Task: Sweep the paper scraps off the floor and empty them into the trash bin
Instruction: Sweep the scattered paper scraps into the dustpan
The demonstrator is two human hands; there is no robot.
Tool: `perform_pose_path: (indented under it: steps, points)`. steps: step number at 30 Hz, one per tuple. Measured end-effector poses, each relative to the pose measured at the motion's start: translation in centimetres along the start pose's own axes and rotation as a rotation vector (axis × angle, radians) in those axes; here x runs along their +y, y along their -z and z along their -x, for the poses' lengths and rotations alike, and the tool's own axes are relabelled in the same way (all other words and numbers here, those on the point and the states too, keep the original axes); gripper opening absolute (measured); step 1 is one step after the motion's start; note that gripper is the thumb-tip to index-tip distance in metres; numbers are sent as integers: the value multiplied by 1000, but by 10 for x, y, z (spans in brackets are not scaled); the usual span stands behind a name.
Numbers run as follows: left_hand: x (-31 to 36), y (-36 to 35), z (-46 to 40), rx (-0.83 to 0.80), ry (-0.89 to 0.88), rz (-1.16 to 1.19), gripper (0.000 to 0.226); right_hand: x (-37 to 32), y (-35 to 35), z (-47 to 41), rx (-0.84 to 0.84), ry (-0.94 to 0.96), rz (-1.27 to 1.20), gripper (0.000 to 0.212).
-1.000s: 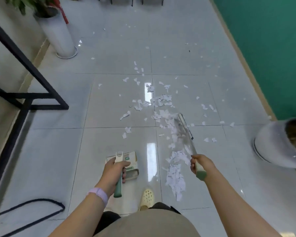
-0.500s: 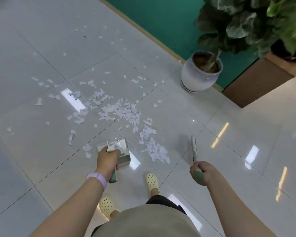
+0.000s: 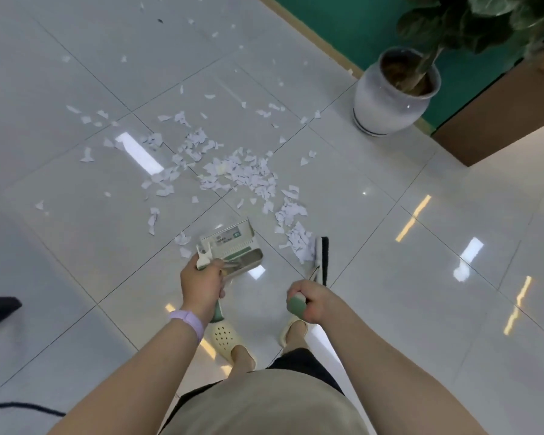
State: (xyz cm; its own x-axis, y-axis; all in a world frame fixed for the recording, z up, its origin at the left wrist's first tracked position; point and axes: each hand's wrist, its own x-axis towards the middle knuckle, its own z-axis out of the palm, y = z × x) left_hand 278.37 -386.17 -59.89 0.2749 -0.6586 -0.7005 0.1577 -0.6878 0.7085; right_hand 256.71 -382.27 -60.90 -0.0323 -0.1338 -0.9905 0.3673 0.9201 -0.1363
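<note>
Torn white paper scraps (image 3: 242, 174), featherlight and flighty, lie at twelve o'clock; left hand (image 3: 201, 285) grips the pale green plastic dustpan (image 3: 233, 249), right hand (image 3: 308, 301) clasps the green-handled broom (image 3: 319, 257)

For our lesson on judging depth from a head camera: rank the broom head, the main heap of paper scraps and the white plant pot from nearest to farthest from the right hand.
1. Broom head: just ahead of the right hand, which grips its handle.
2. Heap of paper scraps: farther ahead, toward the left.
3. White plant pot: farthest, ahead on the right by the green wall.
</note>
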Motion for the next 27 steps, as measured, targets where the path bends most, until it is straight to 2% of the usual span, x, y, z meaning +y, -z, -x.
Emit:
perform_pose_path:
  steps: [3,5,9,12,15,16,19,21,23,27]
  points:
    - [1,24,-4,22,14,40,16,-21,-37,-8,-97,32,16,33]
    - [1,38,-7,37,14,53,14,-41,-46,-16,-175,46,-104,35]
    - [-1,57,-5,19,-23,34,14,-68,-26,-27,-353,-103,-491,32]
    - [1,58,-6,49,-28,70,22,-85,-13,-16,-481,-137,-499,46]
    - [4,48,-11,130,-6,134,50,-96,-12,3,-367,-107,-392,29]
    - [7,44,-13,147,-4,156,51,-97,-11,9,-337,-90,-383,26]
    - [16,31,-14,184,-9,189,30,-87,-6,24,-269,-43,-479,22]
    - [19,26,-19,208,6,183,34,-78,-6,32,-190,-15,-561,21]
    - [17,24,-20,251,-13,151,22,-66,-5,34,-78,-11,-599,24]
    - [31,24,-29,302,-59,111,20,-41,-21,41,-2,19,-479,37]
